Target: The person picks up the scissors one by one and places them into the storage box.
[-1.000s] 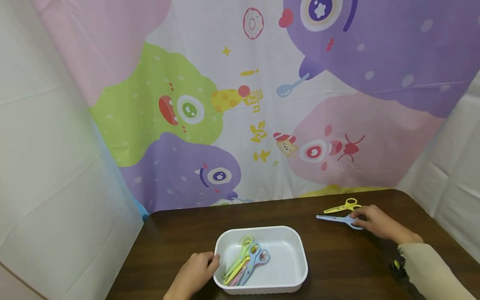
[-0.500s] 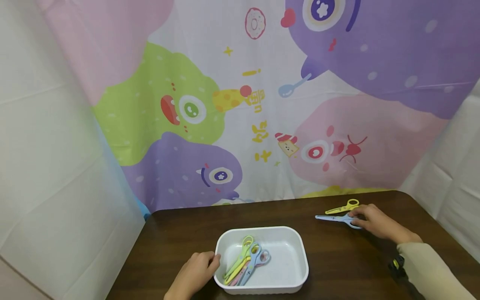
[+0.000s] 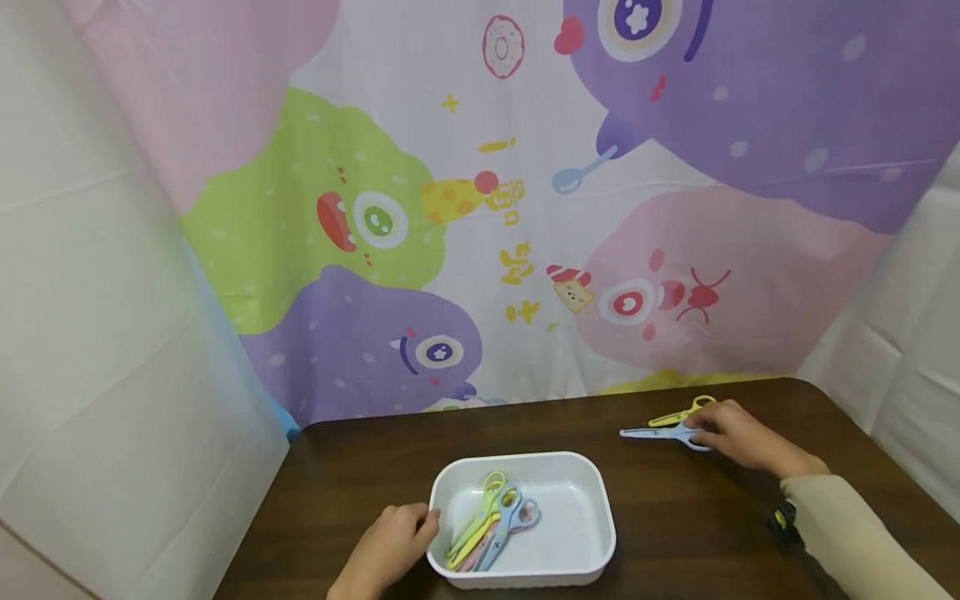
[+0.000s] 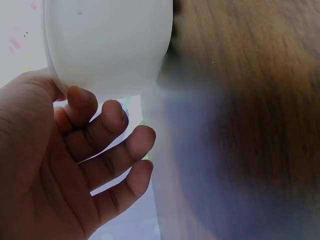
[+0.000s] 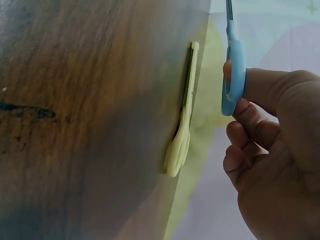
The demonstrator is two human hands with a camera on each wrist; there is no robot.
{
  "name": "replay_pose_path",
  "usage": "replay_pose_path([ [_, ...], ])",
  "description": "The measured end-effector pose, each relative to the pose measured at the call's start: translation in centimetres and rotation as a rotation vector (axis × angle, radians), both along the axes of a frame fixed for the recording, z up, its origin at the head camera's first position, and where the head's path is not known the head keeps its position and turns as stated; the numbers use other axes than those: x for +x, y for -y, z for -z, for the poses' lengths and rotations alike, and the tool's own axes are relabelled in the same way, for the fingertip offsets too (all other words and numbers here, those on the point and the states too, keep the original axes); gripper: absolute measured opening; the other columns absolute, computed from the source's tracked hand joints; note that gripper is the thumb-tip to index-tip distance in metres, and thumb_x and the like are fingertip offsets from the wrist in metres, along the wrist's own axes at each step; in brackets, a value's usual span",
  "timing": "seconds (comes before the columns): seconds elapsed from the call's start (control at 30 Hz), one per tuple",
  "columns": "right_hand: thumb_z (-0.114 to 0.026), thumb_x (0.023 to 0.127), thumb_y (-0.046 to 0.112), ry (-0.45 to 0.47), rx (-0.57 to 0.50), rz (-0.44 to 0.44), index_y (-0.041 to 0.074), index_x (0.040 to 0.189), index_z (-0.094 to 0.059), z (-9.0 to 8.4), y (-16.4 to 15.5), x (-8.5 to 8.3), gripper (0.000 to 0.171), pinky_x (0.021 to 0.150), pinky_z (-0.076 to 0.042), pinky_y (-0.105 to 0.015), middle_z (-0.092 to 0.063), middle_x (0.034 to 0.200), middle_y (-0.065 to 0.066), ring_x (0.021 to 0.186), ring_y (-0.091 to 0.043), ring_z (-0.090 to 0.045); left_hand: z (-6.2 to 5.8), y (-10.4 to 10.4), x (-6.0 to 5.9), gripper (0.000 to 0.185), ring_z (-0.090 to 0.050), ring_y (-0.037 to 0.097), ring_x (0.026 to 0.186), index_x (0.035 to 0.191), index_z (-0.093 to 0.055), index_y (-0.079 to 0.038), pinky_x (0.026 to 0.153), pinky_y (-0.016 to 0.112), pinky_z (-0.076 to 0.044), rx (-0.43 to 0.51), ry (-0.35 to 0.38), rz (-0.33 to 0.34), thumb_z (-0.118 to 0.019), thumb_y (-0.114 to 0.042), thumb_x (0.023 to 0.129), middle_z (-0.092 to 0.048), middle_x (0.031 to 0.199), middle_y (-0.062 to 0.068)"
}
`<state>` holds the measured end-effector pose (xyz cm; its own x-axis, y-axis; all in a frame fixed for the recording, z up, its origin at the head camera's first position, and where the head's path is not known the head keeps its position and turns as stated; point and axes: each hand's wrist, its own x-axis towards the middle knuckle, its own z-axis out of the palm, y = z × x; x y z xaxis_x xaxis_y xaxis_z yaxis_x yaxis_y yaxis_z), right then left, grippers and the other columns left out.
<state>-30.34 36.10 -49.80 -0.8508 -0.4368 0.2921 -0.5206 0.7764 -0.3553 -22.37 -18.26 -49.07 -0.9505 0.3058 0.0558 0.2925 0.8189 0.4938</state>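
Observation:
Between thumb and fingers my right hand [image 3: 742, 435] pinches the handle of a pair of light blue scissors [image 3: 656, 433]. In the right wrist view these blue scissors [image 5: 236, 70] are held up off the table, blades pointing away. Yellow scissors [image 5: 182, 125] lie on the wood just beside them. My left hand [image 3: 392, 542] grips the left rim of a white plastic bin [image 3: 606, 533]; in the left wrist view thumb and index finger pinch the bin's edge [image 4: 107, 45] while the other fingers hang loosely bent. Green, yellow, pink and blue scissors [image 3: 498, 529] lie piled in the bin's left half.
The dark wooden table [image 3: 352, 467] ends at a cartoon-printed curtain [image 3: 465, 208] along its back edge. White cloth panels [image 3: 112, 292] stand at both sides. A black wrist device [image 3: 783, 521] sits under the right sleeve.
My right hand has lifted the blue scissors from the table and carried them slightly left, partly in front of the yellow pair. The left hand and the bin have stayed in place.

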Motion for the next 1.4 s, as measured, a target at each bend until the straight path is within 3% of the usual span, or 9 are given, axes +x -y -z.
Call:
replay_pose_path([
  [0.23,-0.077,0.089,0.014,0.021,0.030,0.022,0.007,0.100,-0.075,-0.6,1.1,-0.3,0.013,0.085,-0.046,-0.046,-0.070,0.096,0.002,0.092,-0.024,-0.059,0.0,0.0,0.0,0.036,-0.038,0.006,0.054,0.067,-0.056,-0.018,0.053,0.026,-0.036,-0.004,-0.018,-0.002,-0.057,-0.027,0.102,-0.041,0.058,-0.009],
  [0.7,-0.075,0.092,0.013,0.063,0.016,0.016,0.006,0.101,-0.075,-1.8,3.6,-1.3,0.012,0.091,-0.046,-0.053,-0.070,0.101,-0.004,0.100,-0.031,-0.058,0.0,0.1,0.0,0.035,-0.039,0.006,0.055,0.069,-0.058,-0.017,0.053,0.026,-0.036,0.005,0.000,0.000,-0.057,-0.028,0.102,-0.043,0.059,-0.009],
  [1.4,-0.077,0.090,0.013,-0.017,0.015,-0.055,0.006,0.100,-0.076,-2.2,5.7,-2.0,0.013,0.091,-0.042,-0.050,-0.073,0.099,-0.005,0.096,-0.029,-0.060,0.0,0.0,0.0,0.036,-0.038,0.007,0.054,0.069,-0.058,-0.017,0.052,0.027,-0.035,0.019,0.036,-0.009,-0.056,-0.029,0.103,-0.041,0.059,-0.008],
])
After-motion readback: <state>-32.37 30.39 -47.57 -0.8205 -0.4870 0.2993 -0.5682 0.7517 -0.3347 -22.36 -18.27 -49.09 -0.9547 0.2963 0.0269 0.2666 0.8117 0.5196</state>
